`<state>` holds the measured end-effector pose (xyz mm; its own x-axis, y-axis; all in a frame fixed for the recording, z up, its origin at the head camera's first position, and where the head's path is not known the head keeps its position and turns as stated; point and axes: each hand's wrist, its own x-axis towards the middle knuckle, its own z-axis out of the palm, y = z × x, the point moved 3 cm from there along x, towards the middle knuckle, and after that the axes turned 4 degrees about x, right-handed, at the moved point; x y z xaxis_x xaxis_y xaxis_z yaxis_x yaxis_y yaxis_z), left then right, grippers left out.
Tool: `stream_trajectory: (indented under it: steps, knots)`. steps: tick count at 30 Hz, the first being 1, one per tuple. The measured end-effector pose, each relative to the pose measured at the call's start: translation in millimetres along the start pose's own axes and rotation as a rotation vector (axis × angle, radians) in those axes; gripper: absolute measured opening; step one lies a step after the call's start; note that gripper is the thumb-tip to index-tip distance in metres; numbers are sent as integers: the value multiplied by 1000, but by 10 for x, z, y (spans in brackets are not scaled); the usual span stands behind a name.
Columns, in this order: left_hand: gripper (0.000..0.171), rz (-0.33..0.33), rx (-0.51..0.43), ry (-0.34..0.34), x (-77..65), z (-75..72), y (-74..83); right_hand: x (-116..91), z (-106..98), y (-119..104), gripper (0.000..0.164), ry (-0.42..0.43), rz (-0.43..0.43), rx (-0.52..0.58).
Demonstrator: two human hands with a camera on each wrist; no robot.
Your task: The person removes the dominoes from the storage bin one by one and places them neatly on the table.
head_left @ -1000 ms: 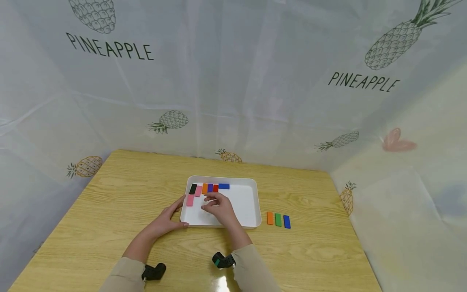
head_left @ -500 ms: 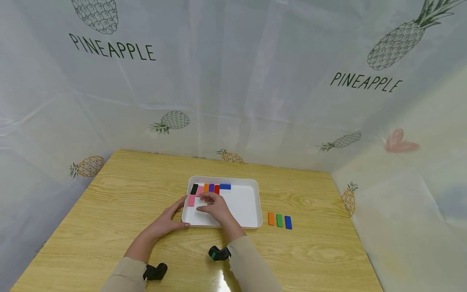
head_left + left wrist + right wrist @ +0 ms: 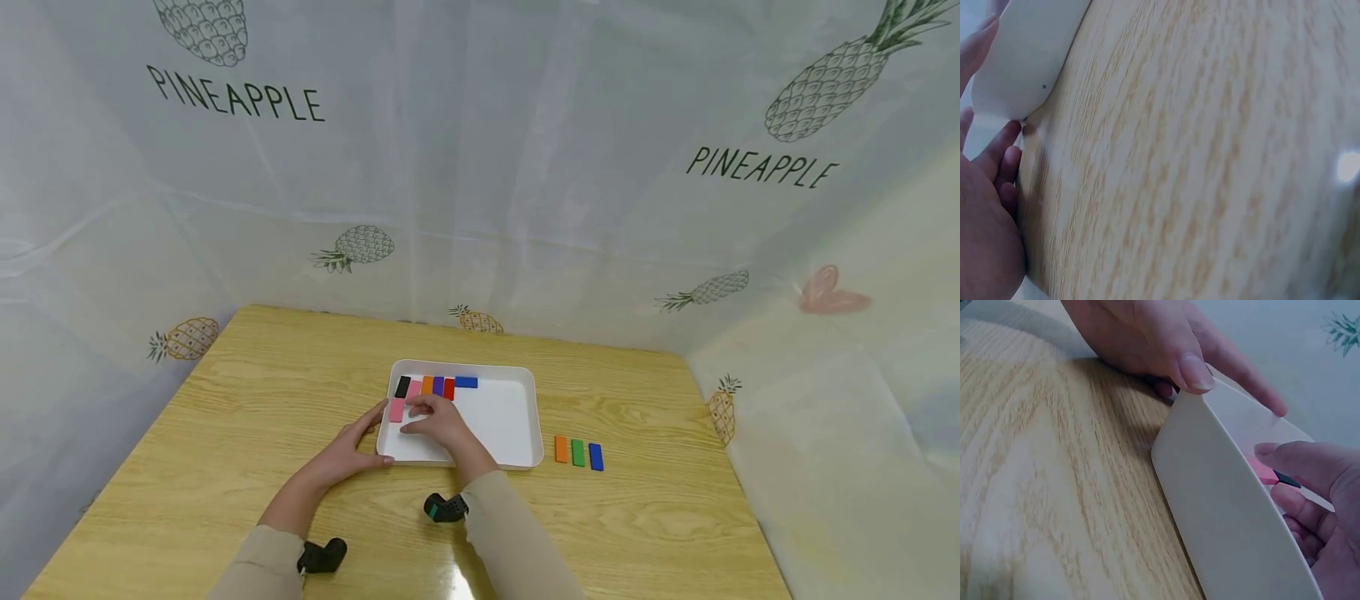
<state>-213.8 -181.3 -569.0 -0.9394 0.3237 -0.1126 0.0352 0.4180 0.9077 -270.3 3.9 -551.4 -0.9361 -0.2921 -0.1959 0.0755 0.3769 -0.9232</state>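
My left hand grips the near-left corner of a white tray, its thumb on the near rim and fingers along the left side. Over the tray's left half is my right hand, thumb and index finger apart; nothing shows between them in the right wrist view. Its fingertips are near the lower pink block; contact cannot be made out. Along the far wall lie a black block, a partly hidden pink block, then orange, purple and red blocks, and a sideways blue block.
Right of the tray, an orange block, a green block and a blue block stand in a row on the wooden table. A pineapple-print curtain hangs behind.
My right hand has moved left across the tray, toward the pink blocks. The left hand keeps its place on the tray corner. The blocks show no clear movement.
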Motion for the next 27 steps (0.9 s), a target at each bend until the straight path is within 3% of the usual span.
stream_trajectory:
  steps: [10,27]
  knots:
    - [101,-6,5,3,1,-2,24,63,16,-30,48,-23,-25,-88]
    - [100,3,19,13,-7,10,30,106,98,-53,45,86,18,-293]
